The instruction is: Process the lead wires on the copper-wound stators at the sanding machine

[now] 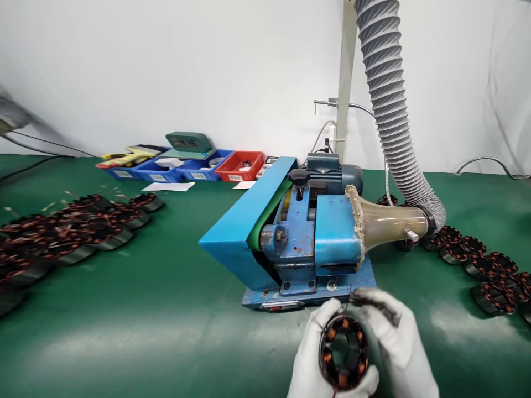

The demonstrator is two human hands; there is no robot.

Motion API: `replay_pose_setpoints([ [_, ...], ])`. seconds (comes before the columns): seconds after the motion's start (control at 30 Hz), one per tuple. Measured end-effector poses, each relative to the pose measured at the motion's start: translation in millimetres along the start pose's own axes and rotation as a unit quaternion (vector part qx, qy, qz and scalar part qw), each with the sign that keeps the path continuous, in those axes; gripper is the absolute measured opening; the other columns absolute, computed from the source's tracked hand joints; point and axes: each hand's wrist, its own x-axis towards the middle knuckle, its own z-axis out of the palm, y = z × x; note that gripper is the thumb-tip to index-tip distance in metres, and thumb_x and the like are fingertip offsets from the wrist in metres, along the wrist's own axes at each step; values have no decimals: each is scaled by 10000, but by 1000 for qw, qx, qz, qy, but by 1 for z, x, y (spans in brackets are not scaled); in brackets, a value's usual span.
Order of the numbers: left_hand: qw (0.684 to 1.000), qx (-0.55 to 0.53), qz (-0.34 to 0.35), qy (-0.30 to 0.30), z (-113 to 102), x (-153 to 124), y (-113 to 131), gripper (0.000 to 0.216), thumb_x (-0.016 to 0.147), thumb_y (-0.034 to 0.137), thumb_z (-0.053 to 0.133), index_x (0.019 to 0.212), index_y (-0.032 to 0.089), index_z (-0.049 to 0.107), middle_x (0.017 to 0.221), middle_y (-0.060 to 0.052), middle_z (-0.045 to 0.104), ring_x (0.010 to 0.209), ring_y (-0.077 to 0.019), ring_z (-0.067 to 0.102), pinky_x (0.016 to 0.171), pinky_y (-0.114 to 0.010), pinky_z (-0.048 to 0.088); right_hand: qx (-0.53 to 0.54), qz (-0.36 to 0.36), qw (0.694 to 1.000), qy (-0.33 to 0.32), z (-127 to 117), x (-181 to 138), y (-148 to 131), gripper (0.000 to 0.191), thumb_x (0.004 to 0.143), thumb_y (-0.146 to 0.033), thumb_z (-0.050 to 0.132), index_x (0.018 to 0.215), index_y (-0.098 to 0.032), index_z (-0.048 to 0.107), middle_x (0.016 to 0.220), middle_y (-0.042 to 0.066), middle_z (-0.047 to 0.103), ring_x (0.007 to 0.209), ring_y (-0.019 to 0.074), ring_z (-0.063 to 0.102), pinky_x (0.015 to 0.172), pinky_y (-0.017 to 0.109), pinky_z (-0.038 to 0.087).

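A motor stator (326, 354), a black ring with copper windings, is held by my left hand (309, 359) in a white glove. Its round opening faces me, and thin wire leads stick up from its top edge. My right hand (396, 337), also gloved in white with blackened fingertips, is beside the stator's upper right. Its fingers are closed at a thin dark wire lead (347, 298). Just beyond both hands stands a blue belt grinder (294, 237) with a green belt (267, 218).
Many stators (103, 235) cover the table's left side; more stators (481, 265) sit at right. A grey hose (385, 99) joins the grinder's tan funnel (385, 224). Blue bins (164, 172), a red bin (240, 166) and a green-lidded box (188, 142) line the wall.
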Motion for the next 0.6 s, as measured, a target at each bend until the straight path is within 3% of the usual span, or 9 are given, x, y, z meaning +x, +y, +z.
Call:
replay_pose_setpoints([
  [0.07, 998, -50, 21, 11, 5, 15, 4, 263, 762, 469, 625, 736, 208, 636, 718, -34, 687, 628, -154, 680, 539, -244, 550, -92, -34, 995, -11, 8, -6, 16, 270, 625, -280, 784, 884, -205, 775, 972, 98, 769, 919, 283, 704, 827, 353, 567],
  [0.13, 994, -45, 96, 32, 5, 28, 6, 215, 728, 413, 674, 780, 206, 645, 848, -68, 731, 897, -236, 702, 778, -330, 573, -146, -67, 987, 9, 16, -4, 27, 298, 647, -248, 746, 941, -204, 762, 1035, 101, 753, 972, 281, 691, 866, 353, 553],
  [0.2, 983, 5, 178, 41, 2, 37, 7, 258, 642, 379, 759, 790, 204, 639, 846, -67, 739, 943, -271, 696, 879, -381, 542, -175, -79, 981, 6, 22, 3, 30, 285, 709, -241, 693, 984, -189, 745, 1046, 107, 747, 974, 266, 691, 871, 344, 549],
  [0.33, 951, 72, 299, 31, 3, 40, 8, 543, 434, 254, 880, 915, 216, 630, 982, -35, 729, 962, -244, 681, 886, -326, 527, -189, -99, 977, 4, 30, 17, 20, 229, 774, -263, 624, 958, -185, 735, 982, 98, 751, 914, 253, 700, 835, 340, 550],
  [0.47, 920, 161, 357, 19, 10, 42, 11, 429, 503, 217, 824, 878, 207, 616, 896, -13, 722, 841, -192, 690, 788, -285, 553, -176, -96, 980, 20, 28, 21, 19, 202, 750, -246, 629, 907, -185, 740, 935, 88, 752, 877, 251, 698, 809, 345, 553],
  [0.6, 904, 207, 373, 18, 14, 44, 9, 352, 562, 239, 771, 870, 201, 605, 896, -35, 702, 847, -214, 682, 798, -321, 548, -151, -87, 985, 18, 22, 22, 24, 209, 734, -245, 637, 903, -177, 740, 903, 84, 754, 849, 250, 702, 781, 338, 561],
])
